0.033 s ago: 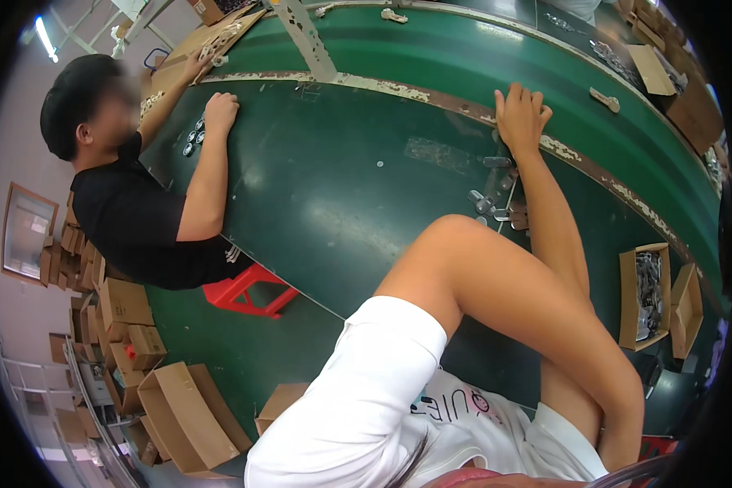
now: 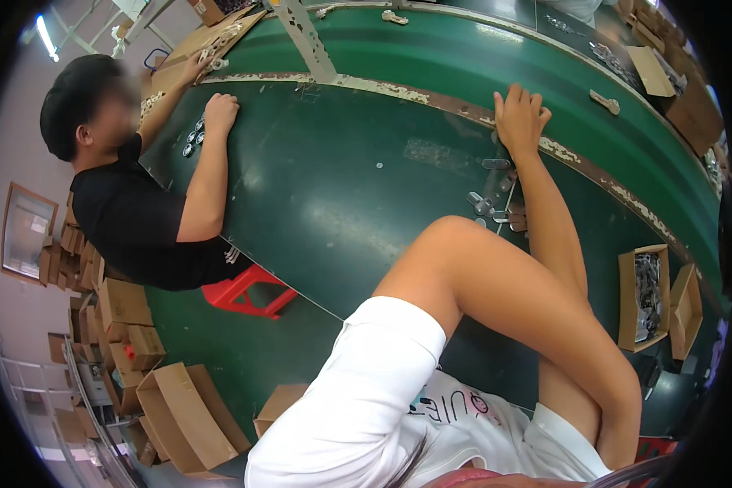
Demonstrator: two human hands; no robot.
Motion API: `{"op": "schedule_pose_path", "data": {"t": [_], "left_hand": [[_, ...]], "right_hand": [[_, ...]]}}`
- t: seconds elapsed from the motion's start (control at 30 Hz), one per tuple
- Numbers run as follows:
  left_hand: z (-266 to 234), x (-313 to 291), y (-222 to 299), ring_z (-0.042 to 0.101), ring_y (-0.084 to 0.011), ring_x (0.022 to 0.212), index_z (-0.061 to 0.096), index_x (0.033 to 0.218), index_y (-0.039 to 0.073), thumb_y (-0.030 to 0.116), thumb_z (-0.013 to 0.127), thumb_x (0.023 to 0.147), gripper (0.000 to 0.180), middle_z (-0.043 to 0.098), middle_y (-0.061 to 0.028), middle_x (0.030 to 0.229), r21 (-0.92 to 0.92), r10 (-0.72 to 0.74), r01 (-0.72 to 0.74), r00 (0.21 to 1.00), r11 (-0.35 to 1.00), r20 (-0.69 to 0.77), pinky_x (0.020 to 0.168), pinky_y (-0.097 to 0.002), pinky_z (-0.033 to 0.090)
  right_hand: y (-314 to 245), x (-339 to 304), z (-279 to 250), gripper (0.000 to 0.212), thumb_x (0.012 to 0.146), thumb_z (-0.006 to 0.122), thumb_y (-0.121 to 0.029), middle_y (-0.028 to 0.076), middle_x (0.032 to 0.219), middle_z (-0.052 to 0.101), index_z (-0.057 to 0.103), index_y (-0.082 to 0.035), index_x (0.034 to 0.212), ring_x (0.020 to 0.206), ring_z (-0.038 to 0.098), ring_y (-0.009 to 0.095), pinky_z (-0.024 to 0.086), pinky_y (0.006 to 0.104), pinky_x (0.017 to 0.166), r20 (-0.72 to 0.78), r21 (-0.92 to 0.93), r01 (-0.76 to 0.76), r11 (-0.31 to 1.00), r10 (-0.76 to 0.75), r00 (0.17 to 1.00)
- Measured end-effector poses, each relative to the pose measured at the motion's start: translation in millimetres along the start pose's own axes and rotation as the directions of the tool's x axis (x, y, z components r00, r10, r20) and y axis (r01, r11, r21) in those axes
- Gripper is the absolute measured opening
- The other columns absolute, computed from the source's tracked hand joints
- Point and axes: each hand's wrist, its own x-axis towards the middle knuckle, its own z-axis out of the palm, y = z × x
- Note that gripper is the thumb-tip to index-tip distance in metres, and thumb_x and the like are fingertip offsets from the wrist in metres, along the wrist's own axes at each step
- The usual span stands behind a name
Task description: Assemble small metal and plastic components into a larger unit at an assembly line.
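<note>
The fingers point(image 2: 519, 102) of the right hand point(image 2: 520, 120) lie flat and close together, palm down, on the worn, chipped strip where the green bench point(image 2: 333, 203) meets the green belt point(image 2: 480, 57) behind it. They grip nothing that shows. The left hand is out of view: that arm is folded, with its elbow raised in front of the camera and the forearm running back down to the lower edge, so I cannot tell how its fingers stand. Just below the right wrist, beside the forearm, a small cluster of loose metal parts point(image 2: 490, 203) lies on the bench. One flat metal piece point(image 2: 606, 102) rides on the belt to the right of the hand. Further right an open cardboard box point(image 2: 647, 294) holds more metal pieces. Across the bench a co-worker's hand point(image 2: 220, 110) rests near some small round parts point(image 2: 193, 140), above a red stool point(image 2: 248, 293). As I judge it, the risk lies at the edge: fingertips lying over the strip could be nipped or scraped if the belt is running. A careless drag of the forearm could also scatter the loose parts across the bench or off it.
</note>
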Motion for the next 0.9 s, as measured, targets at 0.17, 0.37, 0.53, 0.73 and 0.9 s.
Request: {"op": "schedule_pose_path", "data": {"t": [0.17,0.37,0.53,0.73,0.9], "left_hand": [[-45,-29,16,0.065,-0.0261,0.088,0.069,0.104,0.005,0.037,0.057,0.089,0.037,0.070,-0.0121,0.097,0.059,-0.050,0.048,0.998,0.997,0.027,0.079,-0.0373,0.048],[-33,-17,2,0.065,-0.0255,0.088,0.068,0.105,0.005,0.031,0.055,0.090,0.033,0.070,-0.0121,0.098,0.095,-0.098,0.092,0.993,0.991,0.062,0.079,-0.0367,0.048],[-47,-47,38,0.065,-0.0250,0.088,0.068,0.105,0.005,0.027,0.054,0.090,0.030,0.069,-0.0122,0.098,0.131,-0.122,0.111,0.989,0.985,0.083,0.078,-0.0363,0.048],[-59,-36,11,0.064,-0.0244,0.087,0.067,0.106,0.004,0.021,0.053,0.090,0.027,0.069,-0.0122,0.098,0.183,-0.182,0.157,0.975,0.971,0.130,0.078,-0.0357,0.048],[-53,-45,31,0.064,-0.0239,0.087,0.067,0.107,0.004,0.016,0.052,0.090,0.026,0.068,-0.0123,0.099,0.215,-0.214,0.177,0.963,0.961,0.165,0.078,-0.0353,0.048]], "right_hand": [[-5,-2,-1,0.031,0.092,0.058,-0.038,0.009,0.091,0.063,0.057,-0.007,0.096,0.098,0.053,0.028,0.038,0.0475,0.081,0.005,0.015,0.012,1.000,-0.012,1.000],[1,2,4,0.032,0.091,0.058,-0.039,0.009,0.090,0.064,0.057,-0.008,0.095,0.097,0.053,0.028,0.037,0.0482,0.081,0.041,-0.014,0.014,1.000,-0.014,0.999],[0,2,5,0.033,0.092,0.056,-0.041,0.009,0.087,0.065,0.057,-0.007,0.095,0.097,0.054,0.028,0.037,0.0480,0.081,0.021,-0.005,-0.011,1.000,0.011,1.000],[-11,4,5,0.035,0.093,0.054,-0.042,0.009,0.089,0.067,0.057,-0.007,0.094,0.096,0.054,0.028,0.037,0.0486,0.081,0.056,0.064,-0.003,0.998,0.000,0.998],[-3,4,-2,0.034,0.094,0.054,-0.042,0.008,0.092,0.069,0.060,-0.009,0.100,0.096,0.055,0.028,0.034,0.0474,0.082,0.086,0.019,-0.030,0.999,0.028,0.996]]}}
